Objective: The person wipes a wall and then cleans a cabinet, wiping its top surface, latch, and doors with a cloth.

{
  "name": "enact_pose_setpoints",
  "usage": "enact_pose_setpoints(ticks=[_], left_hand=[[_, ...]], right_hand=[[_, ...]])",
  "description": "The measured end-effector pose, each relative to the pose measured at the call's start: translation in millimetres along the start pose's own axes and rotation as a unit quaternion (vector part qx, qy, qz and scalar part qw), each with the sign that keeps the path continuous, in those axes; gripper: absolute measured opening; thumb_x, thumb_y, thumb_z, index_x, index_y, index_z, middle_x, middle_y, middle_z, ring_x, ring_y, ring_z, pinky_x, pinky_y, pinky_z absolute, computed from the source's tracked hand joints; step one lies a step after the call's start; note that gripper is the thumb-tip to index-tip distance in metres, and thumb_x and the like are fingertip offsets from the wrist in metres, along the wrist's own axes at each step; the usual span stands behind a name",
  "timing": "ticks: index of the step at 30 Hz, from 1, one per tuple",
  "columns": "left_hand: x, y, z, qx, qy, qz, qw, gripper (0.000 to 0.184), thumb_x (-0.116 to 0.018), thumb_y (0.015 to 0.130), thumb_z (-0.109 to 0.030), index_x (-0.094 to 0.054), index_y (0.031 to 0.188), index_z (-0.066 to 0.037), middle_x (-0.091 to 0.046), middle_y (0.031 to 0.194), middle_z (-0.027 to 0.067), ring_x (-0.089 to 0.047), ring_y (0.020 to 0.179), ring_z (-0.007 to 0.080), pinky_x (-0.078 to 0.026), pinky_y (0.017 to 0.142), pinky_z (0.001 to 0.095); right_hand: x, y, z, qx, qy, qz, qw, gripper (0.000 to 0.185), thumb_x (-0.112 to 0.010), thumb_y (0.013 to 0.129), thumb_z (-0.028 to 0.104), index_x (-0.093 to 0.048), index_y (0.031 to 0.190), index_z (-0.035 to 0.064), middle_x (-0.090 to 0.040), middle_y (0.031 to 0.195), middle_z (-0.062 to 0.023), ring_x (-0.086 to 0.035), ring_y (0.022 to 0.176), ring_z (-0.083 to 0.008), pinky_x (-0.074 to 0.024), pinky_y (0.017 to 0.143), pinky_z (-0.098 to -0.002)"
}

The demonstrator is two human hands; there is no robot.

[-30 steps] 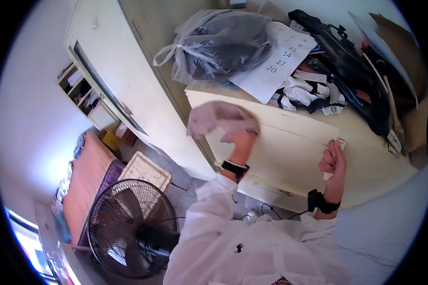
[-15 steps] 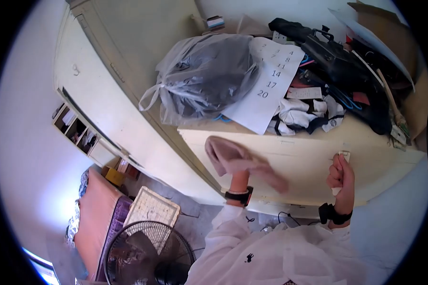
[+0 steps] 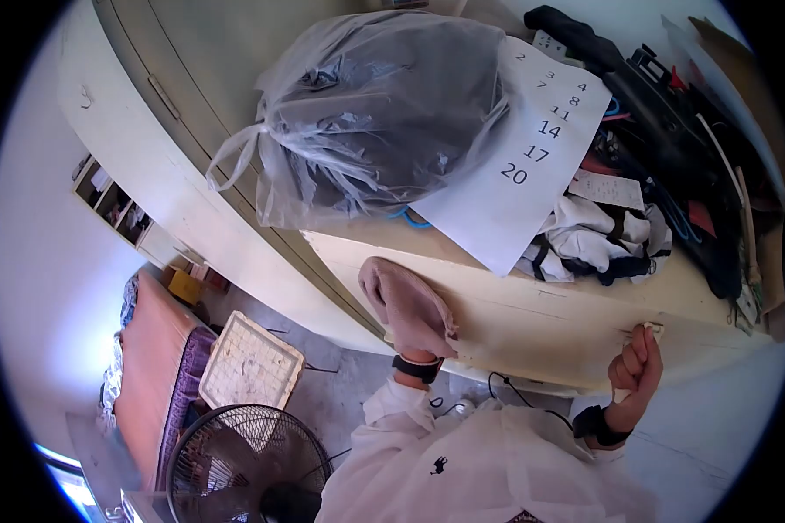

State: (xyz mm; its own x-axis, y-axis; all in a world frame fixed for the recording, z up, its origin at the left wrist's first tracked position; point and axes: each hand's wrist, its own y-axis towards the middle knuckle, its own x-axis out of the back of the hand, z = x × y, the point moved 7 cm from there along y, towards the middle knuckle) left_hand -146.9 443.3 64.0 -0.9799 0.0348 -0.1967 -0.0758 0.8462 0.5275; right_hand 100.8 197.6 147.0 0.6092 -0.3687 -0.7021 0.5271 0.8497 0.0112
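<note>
1. Wears a soft dusty-pink cloth [image 3: 401, 301] over the left hand [image 3: 417, 354], below the front edge of the cream wooden cabinet [image 3: 532, 322], towards its left corner; cannot tell how open underneath.
2. Grips a narrow pale bar [image 3: 656, 329] in the tightly curled right hand [image 3: 635, 368], towards the right corner, well right of the cloth.

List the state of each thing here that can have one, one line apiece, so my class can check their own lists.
Cloth: covering most of the left hand
Right hand: closed around a pale piece
Bag: knotted shut, full
Paper: numbers facing up, partly covered
White fabric: bunched up
Fan: upright; running or not, unclear
</note>
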Motion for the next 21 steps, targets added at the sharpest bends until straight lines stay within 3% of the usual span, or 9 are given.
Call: enact_pose_setpoints(ticks=[1,3,5,8,15,18,21], left_hand=[[6,6,-2,-0.017,0.026,-0.049,0.998,0.058,-0.054,0.079,-0.019,-0.027,0.127,0.001,-0.037,0.120,0.0081,-0.034,0.114,0.0167,-0.026,0.099,0.0259],[10,2,9,-0.008,0.036,-0.051,0.998,0.056,-0.053,0.081,-0.018,-0.028,0.127,-0.001,-0.037,0.121,0.0074,-0.035,0.114,0.0168,-0.026,0.098,0.0258],[25,-1,66,0.076,-0.088,-0.094,0.989,0.052,-0.051,0.083,-0.016,-0.028,0.127,-0.001,-0.037,0.122,0.0065,-0.035,0.114,0.0173,-0.028,0.098,0.0273],[10,2,14,0.066,0.004,-0.106,0.992,0.051,-0.044,0.087,-0.016,-0.025,0.131,-0.001,-0.035,0.128,0.0093,-0.034,0.118,0.0224,-0.026,0.101,0.0316],[-44,-48,-15,0.044,0.038,0.139,0.989,0.052,-0.042,0.087,-0.017,-0.023,0.133,-0.001,-0.033,0.131,0.0115,-0.033,0.120,0.0248,-0.025,0.102,0.0335],[-86,-83,-48,-0.029,0.103,0.218,0.970,0.053,-0.041,0.087,-0.017,-0.022,0.134,-0.001,-0.032,0.132,0.0125,-0.033,0.120,0.0259,-0.025,0.102,0.0343],[-123,-116,-83,-0.120,0.186,0.239,0.946,0.054,-0.041,0.088,-0.018,-0.021,0.134,-0.001,-0.031,0.133,0.0134,-0.033,0.121,0.0269,-0.024,0.102,0.0352]], right_hand=[[-1,1,0,-0.006,0.027,0.024,0.999,0.032,-0.034,0.095,0.027,-0.031,0.066,0.0142,-0.018,0.045,0.0087,-0.009,0.033,-0.0010,-0.0083,0.030,-0.0198],[-6,1,3,-0.001,0.011,0.013,1.000,0.032,-0.035,0.095,0.027,-0.031,0.066,0.0141,-0.018,0.046,0.0087,-0.010,0.034,-0.0011,-0.0087,0.031,-0.0197],[-13,-3,4,0.008,-0.003,-0.002,1.000,0.032,-0.035,0.095,0.026,-0.032,0.066,0.0141,-0.018,0.046,0.0087,-0.010,0.035,-0.0013,-0.0091,0.031,-0.0196],[-10,-6,4,-0.003,-0.013,-0.031,0.999,0.032,-0.038,0.094,0.025,-0.032,0.065,0.0139,-0.020,0.050,0.0081,-0.013,0.040,-0.0017,-0.0107,0.035,-0.0192],[-18,-11,13,-0.024,-0.084,-0.004,0.996,0.034,-0.041,0.093,0.031,-0.032,0.065,0.0141,-0.021,0.053,0.0082,-0.014,0.044,-0.0011,-0.0116,0.037,-0.0182],[-19,-11,12,-0.031,-0.068,0.009,0.997,0.033,-0.038,0.093,0.029,-0.032,0.065,0.0141,-0.020,0.051,0.0077,-0.013,0.041,-0.0021,-0.0121,0.037,-0.0191],[-18,-10,8,-0.044,-0.060,0.032,0.997,0.033,-0.038,0.093,0.029,-0.033,0.065,0.0139,-0.021,0.051,0.0074,-0.014,0.041,-0.0023,-0.0129,0.038,-0.0188]])
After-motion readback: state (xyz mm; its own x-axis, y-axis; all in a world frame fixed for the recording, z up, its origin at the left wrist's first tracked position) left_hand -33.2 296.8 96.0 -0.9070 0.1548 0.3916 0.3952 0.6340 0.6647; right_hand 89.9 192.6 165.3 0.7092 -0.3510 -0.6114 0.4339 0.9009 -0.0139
